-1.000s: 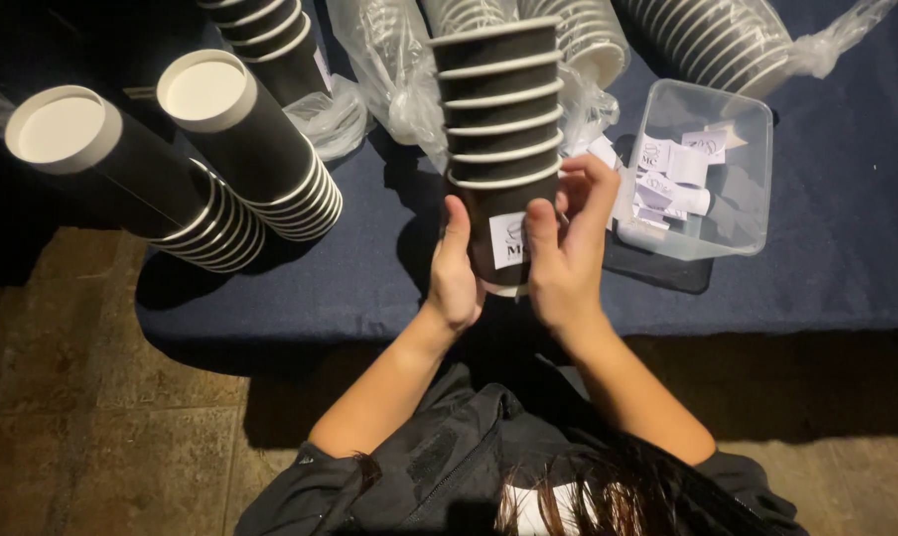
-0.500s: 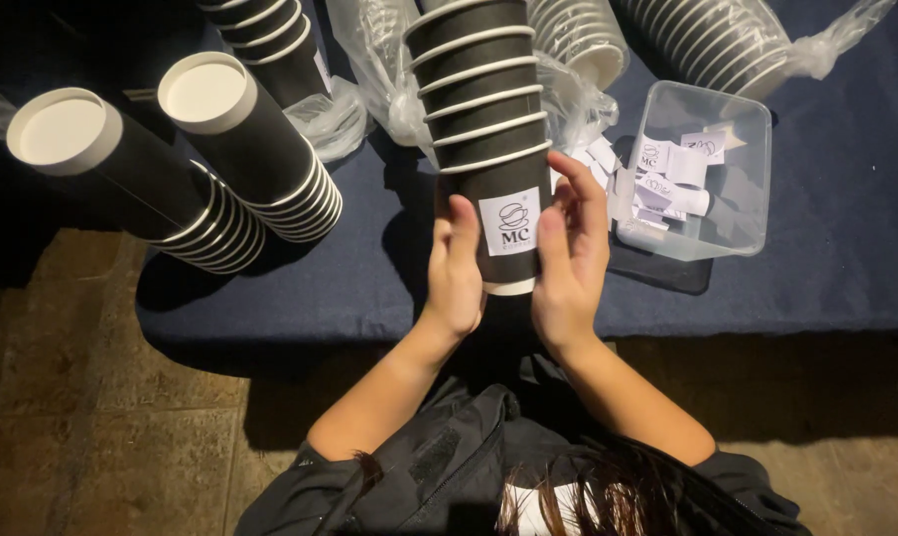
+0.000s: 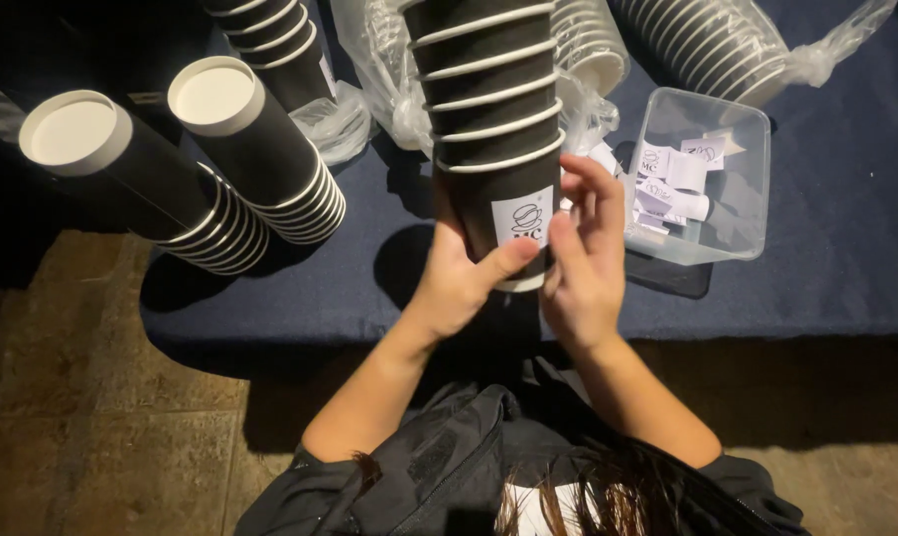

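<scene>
The left hand (image 3: 459, 283) grips a nested cup stack (image 3: 488, 129) above the table (image 3: 816, 268) edge, thumb pressed on the white sticker (image 3: 521, 220) already on the bottom cup. The right hand (image 3: 583, 263) holds nothing, fingers (image 3: 593, 194) half spread just beside the cup. One label looks applied; more stickers wait in the clear tub (image 3: 742, 213), and two capped stacks (image 3: 210, 169) lie to the left. Compared with a second ago, the stack sits higher and the right hand has let go.
</scene>
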